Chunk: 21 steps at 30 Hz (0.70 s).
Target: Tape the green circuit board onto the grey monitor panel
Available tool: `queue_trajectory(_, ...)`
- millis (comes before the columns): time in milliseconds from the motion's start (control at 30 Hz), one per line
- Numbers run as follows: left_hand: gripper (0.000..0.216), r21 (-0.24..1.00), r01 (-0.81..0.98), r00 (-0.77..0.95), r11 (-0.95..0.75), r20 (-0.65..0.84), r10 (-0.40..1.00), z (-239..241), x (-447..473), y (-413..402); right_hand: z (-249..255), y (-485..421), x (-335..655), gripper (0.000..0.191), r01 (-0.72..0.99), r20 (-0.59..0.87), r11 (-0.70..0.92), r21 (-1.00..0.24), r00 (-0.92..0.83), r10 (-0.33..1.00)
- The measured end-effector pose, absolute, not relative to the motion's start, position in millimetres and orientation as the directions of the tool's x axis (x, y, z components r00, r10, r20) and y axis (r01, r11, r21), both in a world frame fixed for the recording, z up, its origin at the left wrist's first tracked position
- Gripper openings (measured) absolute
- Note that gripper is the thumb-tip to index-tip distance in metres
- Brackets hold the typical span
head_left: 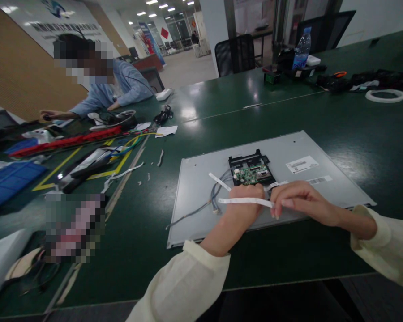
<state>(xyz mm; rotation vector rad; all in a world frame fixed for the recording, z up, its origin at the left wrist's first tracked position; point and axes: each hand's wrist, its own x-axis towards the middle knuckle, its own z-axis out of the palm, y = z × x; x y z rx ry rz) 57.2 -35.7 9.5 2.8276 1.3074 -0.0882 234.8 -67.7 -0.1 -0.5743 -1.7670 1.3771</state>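
A grey metal panel lies flat on the green table, with a black bracket and green circuit board on it. My left hand is closed like a fist at the board's near edge. Its fingertips are turned away, so what they grip is hidden. Between thumb and fingers, my right hand pinches the end of a thin white strip that crosses the back of my left hand. Behind that hand, a second white strip sticks out. Grey cables run leftward from the board across the panel.
Left of the panel lie a blurred-out handheld item, a black device, a blue tray and white scraps. Across the table sits a person in blue. A water bottle and a white tape roll are at back right.
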Motion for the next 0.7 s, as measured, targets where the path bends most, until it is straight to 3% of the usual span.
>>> queue_trajectory(167, 0.021, -0.099, 0.713, 0.7, -0.694, 0.045, 0.713, 4, 57, -41, -8, -58, 244, 0.032, -0.156, 0.291, 0.259, -0.953, -0.24, 0.926)
queue_trajectory(300, 0.019, -0.142, 0.584, 0.812, -0.8, 0.094, 0.576, 7, 58, -44, -7, -50, 248, 0.028, -0.093, 0.24, 0.236, -0.967, -0.042, 0.97)
queue_trajectory(467, 0.02, -0.174, 0.555, 0.831, -0.813, 0.153, 0.535, 8, 57, -45, -8, -44, 249, 0.015, -0.038, 0.221, 0.221, -0.975, 0.01, 0.975)
queue_trajectory(700, 0.019, -0.199, 0.494, 0.866, -0.846, 0.203, 0.458, 6, 57, -48, -17, -36, 252, 0.019, -0.008, 0.152, 0.153, -0.988, 0.081, 0.985)
